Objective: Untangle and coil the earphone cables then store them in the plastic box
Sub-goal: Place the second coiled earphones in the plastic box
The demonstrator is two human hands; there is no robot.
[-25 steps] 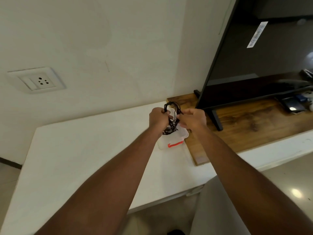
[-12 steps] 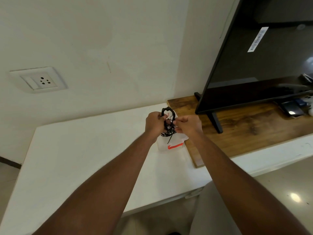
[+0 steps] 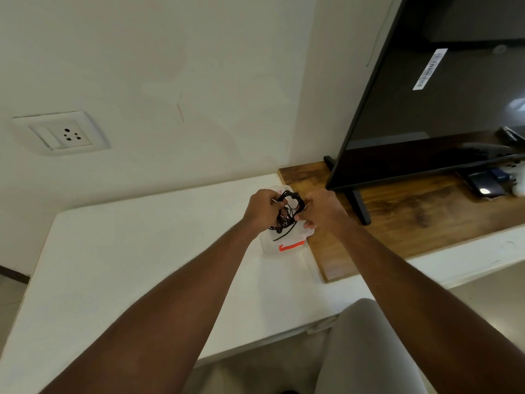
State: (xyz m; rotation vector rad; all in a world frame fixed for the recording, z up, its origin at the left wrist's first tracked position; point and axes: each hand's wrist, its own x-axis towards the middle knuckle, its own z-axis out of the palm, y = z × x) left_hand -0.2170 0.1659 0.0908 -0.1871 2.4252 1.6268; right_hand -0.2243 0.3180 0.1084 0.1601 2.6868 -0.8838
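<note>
View from a head-worn camera, looking down along two bare forearms that reach from the bottom of the frame towards its centre. The left hand (image 3: 262,209) and the right hand (image 3: 321,211) meet just above centre. Between them is a tangled bunch of black earphone cables (image 3: 287,213). The left hand's fingers are curled round the bunch's left side. The right hand pinches its right side with fingertips and thumb. A loop of cable arches above the hands, and a loose end hangs down from the bunch.

Directly below the hands stands a small clear plastic box (image 3: 284,245) with a red clasp (image 3: 291,247) on its near side. The hanging cable end reaches down over the box; whether it touches the box cannot be told. The box sits on a white counter (image 3: 127,251), right beside the left edge of a wooden board (image 3: 412,223).

On the board, in the upper right of the frame, stands a large dark television (image 3: 440,109) on a black leg. A dark phone (image 3: 485,189) lies at the far right. In the upper left, a white wall socket (image 3: 61,135) is set in a pale wall.
</note>
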